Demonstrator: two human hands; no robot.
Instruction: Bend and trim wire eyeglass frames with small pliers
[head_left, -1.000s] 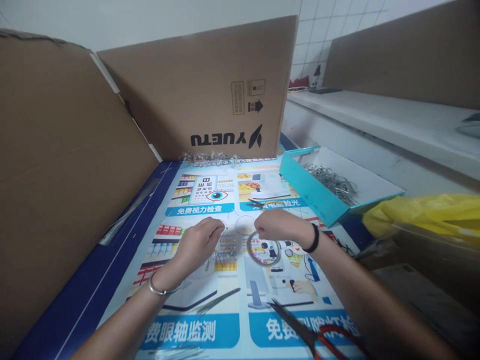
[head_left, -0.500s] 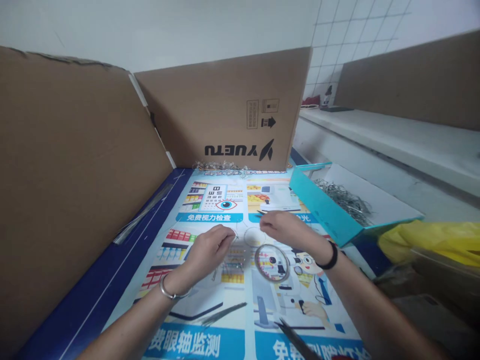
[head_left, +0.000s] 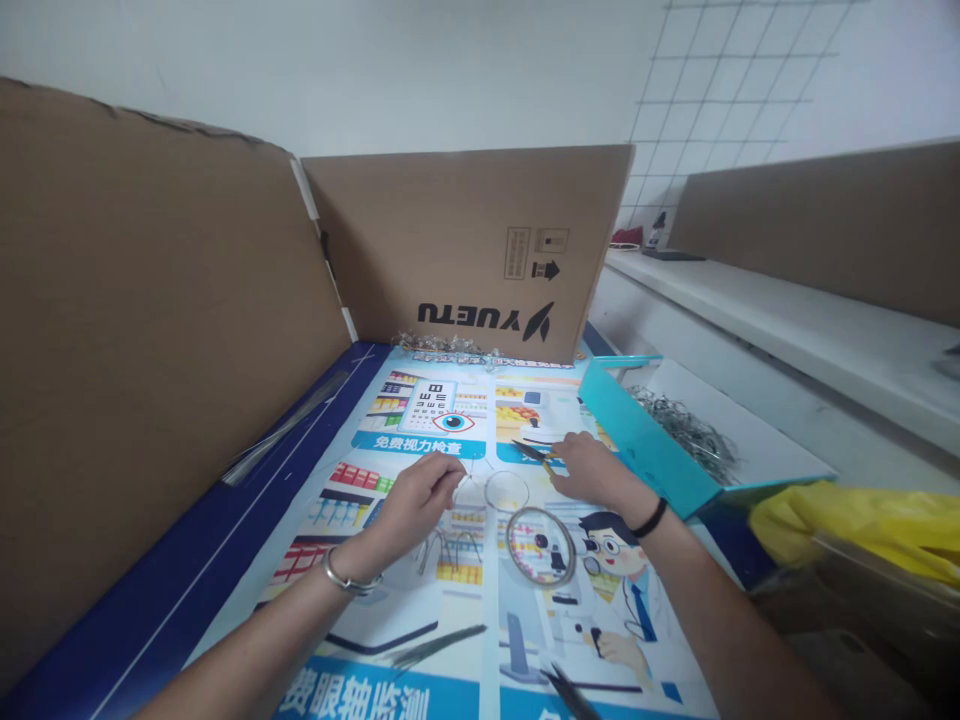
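Two bare hands work over a printed sheet (head_left: pixel 491 600). The left hand (head_left: pixel 430 497) is closed in a pinch, thumb against forefinger, on what looks to me like a fine wire (head_left: pixel 470 477); its ends are too faint to follow. Just beyond the left hand's reach, towards the right, the right hand (head_left: pixel 592 470) has its fingers at the yellow handles of a small dark-tipped tool (head_left: pixel 534 453). I cannot tell whether they have closed round it. The tips point towards the left hand.

Between the hands lies a thin ring (head_left: pixel 528 494); nearer the person, below the right hand, is a thicker ring (head_left: pixel 573 549). Bent wire pieces (head_left: pixel 452 546) lie just below the left hand.

The wire should be almost weightless, springy and easily kinked, I judge, and slippery enough to want a fingertip pinch close to the part being worked. The tool seems light and rigid, best taken well back on its handles, clear of the pointed tips.
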